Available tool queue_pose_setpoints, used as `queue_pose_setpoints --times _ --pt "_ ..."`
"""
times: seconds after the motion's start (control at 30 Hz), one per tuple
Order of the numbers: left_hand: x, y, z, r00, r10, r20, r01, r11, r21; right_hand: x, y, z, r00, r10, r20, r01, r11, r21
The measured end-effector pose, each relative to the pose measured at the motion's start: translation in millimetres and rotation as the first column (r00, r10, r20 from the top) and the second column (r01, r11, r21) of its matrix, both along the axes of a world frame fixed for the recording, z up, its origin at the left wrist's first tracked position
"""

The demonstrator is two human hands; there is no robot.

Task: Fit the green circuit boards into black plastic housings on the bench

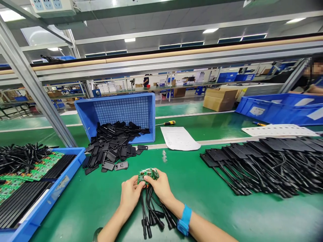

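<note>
Both hands meet over the green bench near its front edge. My left hand (130, 193) and my right hand (160, 185) pinch a small green circuit board (148, 174) from either side. Several black cables (151, 215) hang from the board toward me, ending in round plugs. A blue wrist strap (185, 220) circles my right wrist. A loose black plastic cover (121, 165) lies just beyond my left hand.
A tipped blue crate (141, 104) spills black covers (111, 144). At left, a blue tray (50, 195) holds green boards and cables. Finished black cable units (264, 164) lie in a row at right. A paper sheet (179, 138), screwdriver (166, 123) and another person (314, 79) are farther back.
</note>
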State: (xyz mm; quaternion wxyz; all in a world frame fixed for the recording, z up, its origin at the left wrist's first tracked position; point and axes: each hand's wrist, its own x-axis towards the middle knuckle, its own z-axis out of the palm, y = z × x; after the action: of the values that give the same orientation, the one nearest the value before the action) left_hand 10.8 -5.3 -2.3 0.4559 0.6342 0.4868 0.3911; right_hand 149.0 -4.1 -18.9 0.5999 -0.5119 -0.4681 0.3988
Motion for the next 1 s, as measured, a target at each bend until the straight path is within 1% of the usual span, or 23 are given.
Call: queue_pose_setpoints --times 0.1,0.17,0.23,0.33,0.4,0.53,0.67,0.73,0.77,0.83,0.9,0.97,1.0 --pt "1 -2 -3.8 0.991 0.044 -0.129 -0.025 0.989 0.143 -1 0 -2.5 1.0 -0.026 -0.005 0.026 1.0 0.014" --pt "1 -3 -5.7 0.97 0.082 -0.227 -0.029 0.973 0.227 -2 -1 -2.8 0.999 -0.044 0.0 0.044 0.999 0.029" --pt "2 -3 -6.6 0.945 0.116 -0.307 -0.025 0.958 0.285 -2 -1 -3.3 0.999 -0.054 -0.001 0.054 0.998 0.038" --pt "4 -4 -5.6 0.906 0.155 -0.393 -0.017 0.943 0.332 -2 0 -6.3 0.998 -0.067 -0.007 0.068 0.997 0.034" --pt "6 -5 -4.3 0.884 0.169 -0.437 -0.011 0.94 0.341 -1 1 -9.1 0.997 -0.081 -0.02 0.081 0.996 0.022" --pt "12 -6 -1.4 0.865 0.17 -0.473 -0.003 0.943 0.334 1 1 -12.4 0.99 -0.11 -0.087 0.11 0.994 -0.008" --pt "20 -9 4.6 0.87 0.217 -0.442 -0.061 0.938 0.341 1 -2 -8.1 0.961 -0.164 -0.221 0.146 0.985 -0.093" --pt "23 -14 8.0 0.912 0.222 -0.345 -0.102 0.937 0.334 0 -6 -3.8 0.93 -0.12 -0.347 0.089 0.991 -0.103" --pt "24 -16 9.1 0.942 0.192 -0.275 -0.102 0.946 0.309 -1 -8 -1.9 0.907 -0.081 -0.412 0.045 0.994 -0.096" --pt "25 -22 9.3 0.989 0.094 -0.118 -0.068 0.976 0.206 -2 -13 0.0 0.869 0.026 -0.494 -0.075 0.994 -0.079" --pt "22 -27 7.7 1.0 0.017 -0.013 -0.016 0.997 0.07 -3 -18 -1.8 0.868 0.131 -0.479 -0.188 0.98 -0.072" --pt "15 -29 7.3 1.0 -0.006 0.023 0.006 1.0 -0.026 -2 -21 -7.4 0.915 0.202 -0.349 -0.238 0.969 -0.065" --pt "9 -30 8.8 1.0 -0.003 0.003 0.003 0.999 -0.051 -1 -21 -11.1 0.941 0.219 -0.258 -0.239 0.97 -0.046"
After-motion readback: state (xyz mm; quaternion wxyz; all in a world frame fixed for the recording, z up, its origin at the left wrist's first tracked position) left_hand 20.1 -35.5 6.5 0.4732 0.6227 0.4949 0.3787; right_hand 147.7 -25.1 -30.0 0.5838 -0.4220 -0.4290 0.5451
